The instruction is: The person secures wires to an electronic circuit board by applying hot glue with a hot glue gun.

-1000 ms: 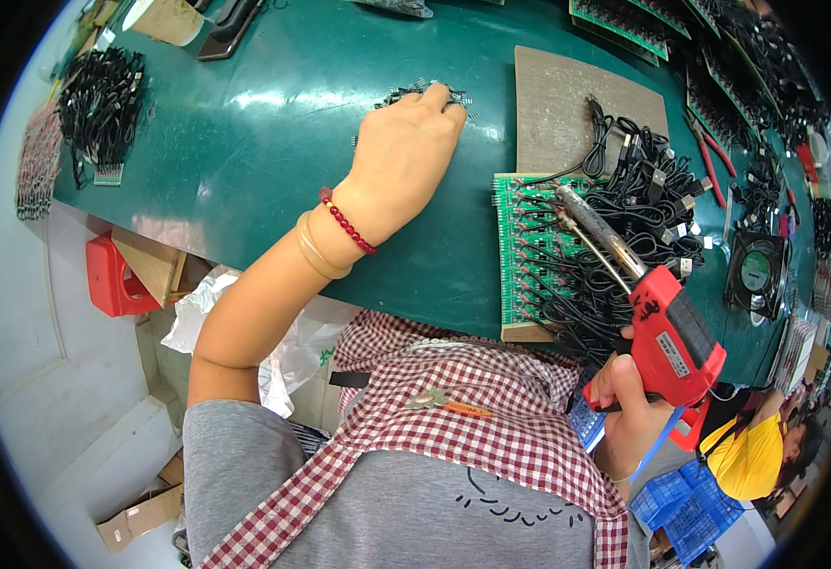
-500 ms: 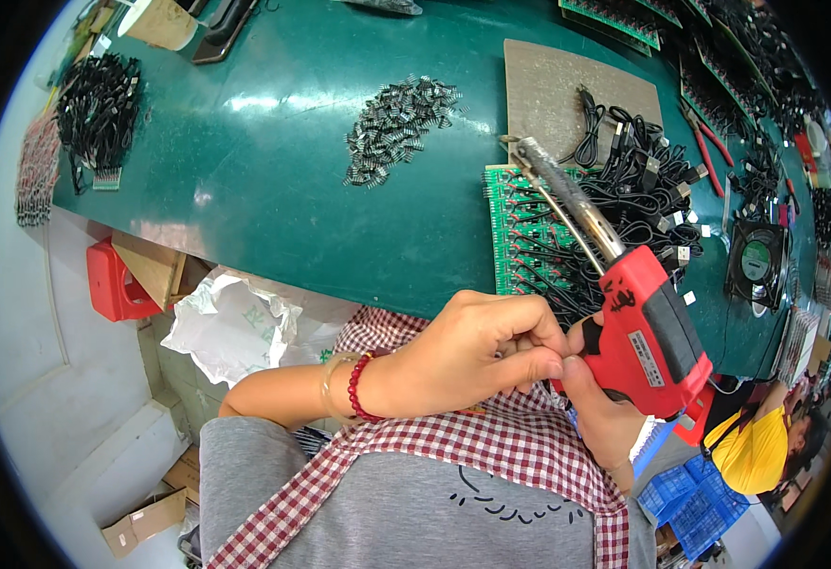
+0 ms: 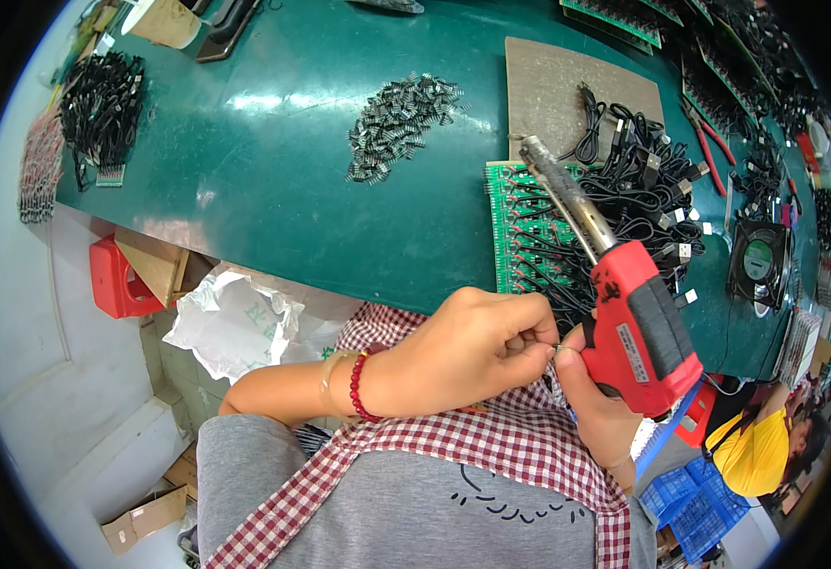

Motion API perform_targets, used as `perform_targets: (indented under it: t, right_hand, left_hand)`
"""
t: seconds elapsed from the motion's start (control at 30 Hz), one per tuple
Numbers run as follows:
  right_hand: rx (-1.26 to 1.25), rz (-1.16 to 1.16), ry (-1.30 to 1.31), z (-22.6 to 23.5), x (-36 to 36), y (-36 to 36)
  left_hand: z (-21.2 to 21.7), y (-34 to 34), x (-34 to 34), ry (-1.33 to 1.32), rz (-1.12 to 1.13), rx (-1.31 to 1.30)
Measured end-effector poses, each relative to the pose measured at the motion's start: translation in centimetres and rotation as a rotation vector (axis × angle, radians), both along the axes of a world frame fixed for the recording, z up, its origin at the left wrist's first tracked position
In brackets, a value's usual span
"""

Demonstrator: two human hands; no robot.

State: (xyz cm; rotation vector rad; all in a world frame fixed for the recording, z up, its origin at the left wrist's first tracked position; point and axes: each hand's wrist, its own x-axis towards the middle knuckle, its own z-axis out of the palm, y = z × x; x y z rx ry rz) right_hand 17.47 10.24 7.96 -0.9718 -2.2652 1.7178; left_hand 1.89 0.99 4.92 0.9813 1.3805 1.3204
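Close against the checked apron (image 3: 453,455), the person's left hand (image 3: 472,351) is curling inward with its fingertips pinched together on something tiny, too small to make out, right at the rear of the red soldering gun (image 3: 638,327); a red bead bracelet (image 3: 358,386) is sitting on that wrist; the right hand (image 3: 595,403) is wrapping round the gun's grip from below, fingers closed on it, with the thumb meeting the left fingertips; the gun's long metal barrel (image 3: 567,194) is pointing up and away over the green circuit board (image 3: 520,232), which is lying at the near edge of the green table (image 3: 273,190); a tangle of black cables (image 3: 643,204) is spreading over the board's right side and hiding much of it; beyond the board a brown pad (image 3: 553,81) is lying flat, partly under those cables; to the left of it, well apart from both hands, a heap of small dark components (image 3: 401,123) is resting on the bare tabletop; a small black fan (image 3: 758,261) is sitting at the right end; far off at the left corner another bundle of black wires (image 3: 102,100) is piling up; below the table edge a crumpled white bag (image 3: 235,322) and a red stool (image 3: 117,280) are standing on the floor.
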Motion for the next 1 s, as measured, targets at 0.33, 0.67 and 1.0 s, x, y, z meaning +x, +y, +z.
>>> perform_targets:
  t: [0.33, 0.67, 1.0]
  right_hand:
    - [-0.232, -0.361, 0.075, -0.3, 1.8, -0.3]
    - [-0.283, -0.405, -0.067, -1.2, 2.3, -0.9]
    - [-0.178, -0.418, -0.057, -2.7, 2.6, -1.1]
  left_hand:
    - [-4.4, 2.1, -7.4, -0.259, 0.045, -0.382]
    - [-5.7, 3.3, -8.9, -0.208, -0.006, -0.429]
    - [-5.9, 3.5, -9.2, -0.235, -0.034, -0.423]
